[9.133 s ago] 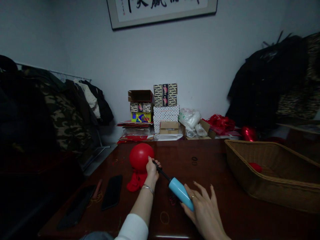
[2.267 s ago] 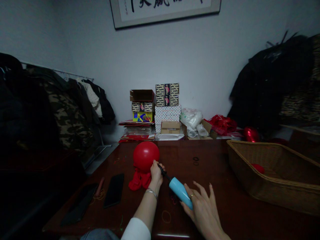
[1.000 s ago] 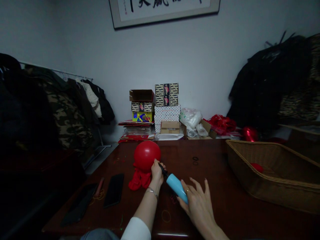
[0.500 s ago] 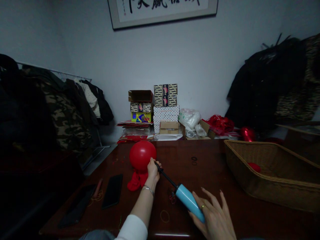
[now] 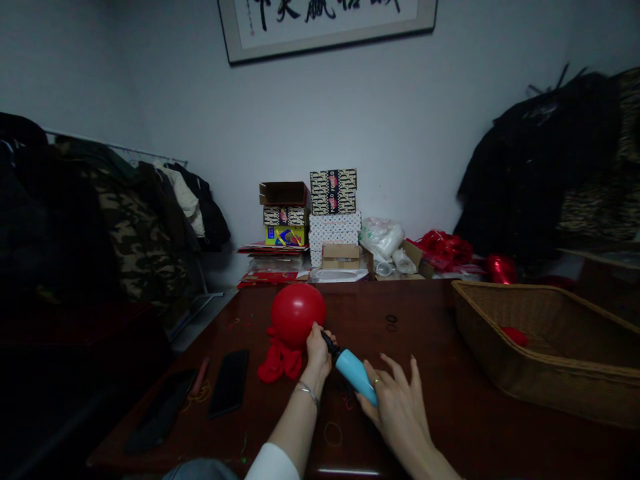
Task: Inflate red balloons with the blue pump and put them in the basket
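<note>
A round, partly filled red balloon (image 5: 298, 316) is over the table, its neck end pinched in my left hand (image 5: 318, 348). The black tip of a hand pump also runs into that grip; the exact join is hidden by my fingers. My right hand (image 5: 400, 400) holds the light-blue barrel of the balloon pump (image 5: 356, 375) between thumb and palm, with some fingers raised off it. The pump's dark shaft is nearly all inside the barrel. Limp red balloons (image 5: 280, 360) lie on the table just below the filled one.
At the right stands a wicker basket (image 5: 540, 373) with a red item (image 5: 515, 336) inside. On the left lie a black phone (image 5: 229, 383), a dark flat case (image 5: 161, 412) and a reddish stick (image 5: 201, 376). A rubber band (image 5: 333, 434) is near the front edge; boxes (image 5: 334, 240) stack behind.
The pump barrel has slid up and left toward my left hand, covering most of the shaft. My right hand moved with it. The balloon and my left hand sit slightly further right in view.
</note>
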A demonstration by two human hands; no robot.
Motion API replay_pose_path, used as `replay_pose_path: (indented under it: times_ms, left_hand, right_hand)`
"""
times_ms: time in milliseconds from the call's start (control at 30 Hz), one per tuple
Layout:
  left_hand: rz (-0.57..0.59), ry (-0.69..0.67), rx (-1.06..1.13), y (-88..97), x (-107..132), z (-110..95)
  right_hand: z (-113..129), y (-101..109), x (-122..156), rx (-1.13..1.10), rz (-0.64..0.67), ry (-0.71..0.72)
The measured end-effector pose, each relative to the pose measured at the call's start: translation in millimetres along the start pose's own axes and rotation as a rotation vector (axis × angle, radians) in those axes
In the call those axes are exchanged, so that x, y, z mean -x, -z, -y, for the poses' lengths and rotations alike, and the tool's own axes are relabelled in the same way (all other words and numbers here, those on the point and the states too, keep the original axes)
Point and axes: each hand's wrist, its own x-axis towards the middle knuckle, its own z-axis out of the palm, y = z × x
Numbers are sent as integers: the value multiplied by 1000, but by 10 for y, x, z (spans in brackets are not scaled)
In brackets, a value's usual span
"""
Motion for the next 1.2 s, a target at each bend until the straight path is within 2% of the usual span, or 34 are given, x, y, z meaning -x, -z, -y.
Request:
replay_pose_path:
  times_ms: [133, 333, 500, 767, 967, 1200]
  left_hand:
    - [-26, -3, -15, -8, 13, -11]
    - [10, -34, 3, 29, -30, 27]
    - [6, -43, -3, 51, -93, 30]
    - [-50, -56, 5, 65, -248, -155]
    - [-47, -23, 43, 23, -193, -182]
    - [-15, -36, 28, 44, -100, -62]
  right_hand:
    - [40, -18, -43, -9, 5, 2]
    - [11, -14, 44, -18, -62, 28]
    - [-146, -10, 210, 26, -62, 81]
    - [-422, 56, 485, 64, -96, 166]
    - [-383, 111, 490, 68, -113, 143]
    - [-220, 65, 282, 25, -74, 111]
